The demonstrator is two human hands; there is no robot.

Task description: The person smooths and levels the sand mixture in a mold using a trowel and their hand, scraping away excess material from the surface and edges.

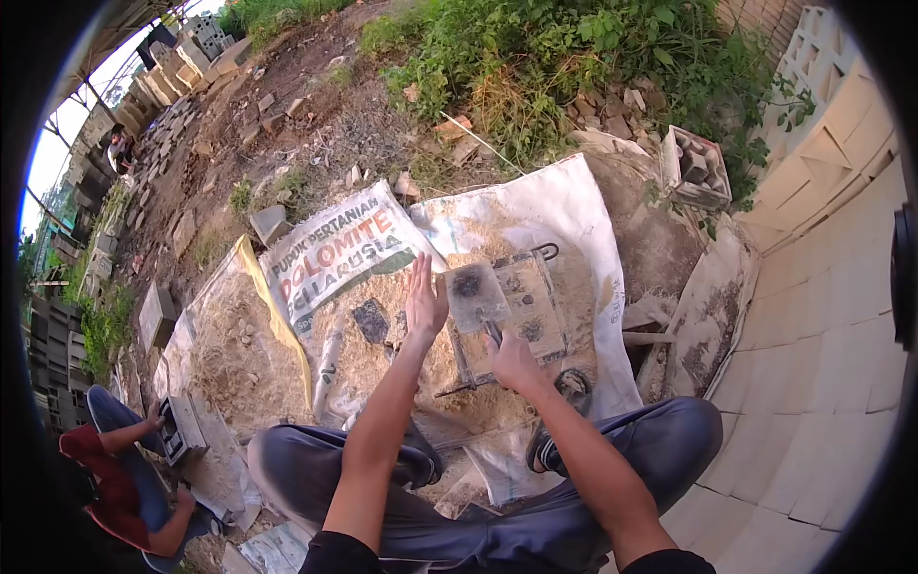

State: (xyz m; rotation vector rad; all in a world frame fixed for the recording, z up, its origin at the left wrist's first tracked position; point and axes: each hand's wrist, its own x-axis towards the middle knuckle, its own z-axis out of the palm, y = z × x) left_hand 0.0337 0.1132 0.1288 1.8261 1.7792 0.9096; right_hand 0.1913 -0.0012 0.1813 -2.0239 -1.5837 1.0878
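My right hand (516, 364) grips the dark handle of a flat trowel (476, 295), whose grey rectangular blade has a dark smudge in its middle. Beside the blade, my left hand (423, 301) is held up with its fingers stretched out and holds nothing. Under the trowel lies a metal frame mould (561, 320) with sandy material in and around it; the blade hides its upper left part. To the left of my left hand, a dark flat piece (370, 321) rests on the pale sandy powder (330, 368).
White sacks (598, 230) and a printed sack (335, 244) cover the ground. A co-worker (115, 478) at lower left handles a hollow block (182, 430). A box of rubble (695, 167) stands at upper right, beside stacked pale blocks (803, 316). Another person (120, 153) is far left.
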